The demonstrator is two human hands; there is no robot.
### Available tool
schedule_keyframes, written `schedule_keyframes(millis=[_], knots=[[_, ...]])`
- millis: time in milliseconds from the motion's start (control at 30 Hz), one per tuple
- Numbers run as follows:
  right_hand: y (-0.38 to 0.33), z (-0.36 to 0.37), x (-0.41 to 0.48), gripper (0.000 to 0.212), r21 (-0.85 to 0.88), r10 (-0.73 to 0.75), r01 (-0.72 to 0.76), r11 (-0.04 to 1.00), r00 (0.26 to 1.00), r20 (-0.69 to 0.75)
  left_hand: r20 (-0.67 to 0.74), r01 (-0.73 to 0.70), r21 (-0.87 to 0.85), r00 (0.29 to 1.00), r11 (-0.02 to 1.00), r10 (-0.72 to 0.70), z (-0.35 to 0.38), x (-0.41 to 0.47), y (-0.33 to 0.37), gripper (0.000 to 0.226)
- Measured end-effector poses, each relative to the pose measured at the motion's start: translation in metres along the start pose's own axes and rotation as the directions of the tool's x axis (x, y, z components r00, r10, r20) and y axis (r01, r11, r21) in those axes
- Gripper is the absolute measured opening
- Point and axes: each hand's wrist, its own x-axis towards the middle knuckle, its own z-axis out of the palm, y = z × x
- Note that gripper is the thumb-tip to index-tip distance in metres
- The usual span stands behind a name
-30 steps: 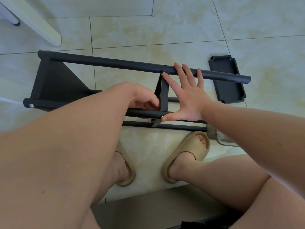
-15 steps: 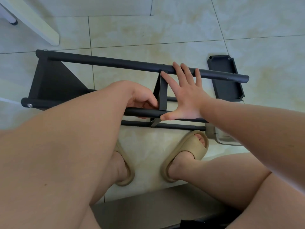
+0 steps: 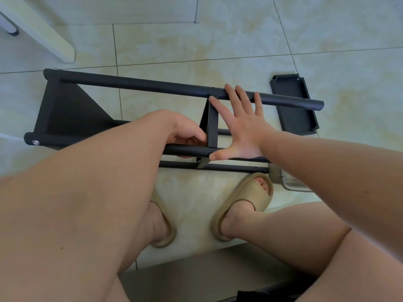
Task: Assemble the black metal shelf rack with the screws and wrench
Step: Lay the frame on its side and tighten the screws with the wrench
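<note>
The black metal rack [image 3: 152, 85] lies on its side on the tiled floor in front of my feet. An end panel [image 3: 69, 110] is joined at its left, with a silver screw [image 3: 35, 142] in the near tube's end. A middle shelf panel [image 3: 212, 123] stands between the far tube and the near tube [image 3: 187, 151]. My right hand [image 3: 244, 131] is spread flat against that panel, fingertips on the far tube and thumb on the near one. My left hand [image 3: 181, 129] is curled at the panel's left side behind the near tube. What it holds is hidden.
A loose black shelf panel [image 3: 294, 105] lies on the floor beyond the rack's right end. A clear plastic container [image 3: 290, 184] sits by my right slipper [image 3: 250, 199]. A white furniture leg [image 3: 43, 33] stands at the far left. My knees fill the foreground.
</note>
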Motion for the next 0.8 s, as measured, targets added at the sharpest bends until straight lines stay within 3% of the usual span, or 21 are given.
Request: schedule_keyframes(millis=[133, 400, 533, 667, 800], knots=[[0.0005, 0.0004, -0.0001, 0.136, 0.002, -0.001, 0.001, 1.000, 1.000, -0.006, -0.032, -0.002, 0.060, 0.999, 0.998, 0.004, 0.0023, 0.0005, 0.0012, 0.019], [0.0005, 0.0004, -0.0004, 0.136, 0.004, 0.001, -0.001, 1.000, 1.000, -0.004, 0.035, -0.022, -0.030, 0.999, 0.999, 0.023, 0.0011, -0.0036, 0.0011, 0.021], [0.0008, 0.0006, 0.0000, 0.136, 0.005, 0.002, -0.002, 1.000, 1.000, -0.007, -0.039, -0.024, 0.074, 0.999, 0.997, 0.027, 0.0020, -0.0011, 0.0012, 0.037], [0.0011, 0.0010, -0.0003, 0.137, 0.006, 0.001, -0.001, 1.000, 1.000, -0.009, -0.023, -0.025, 0.075, 0.999, 0.997, 0.026, 0.0018, -0.0022, 0.0010, 0.020], [0.0015, 0.0012, 0.0000, 0.136, 0.005, -0.001, 0.001, 1.000, 1.000, -0.008, 0.038, -0.031, 0.020, 0.999, 0.999, 0.030, -0.0002, -0.0029, 0.0001, 0.021]])
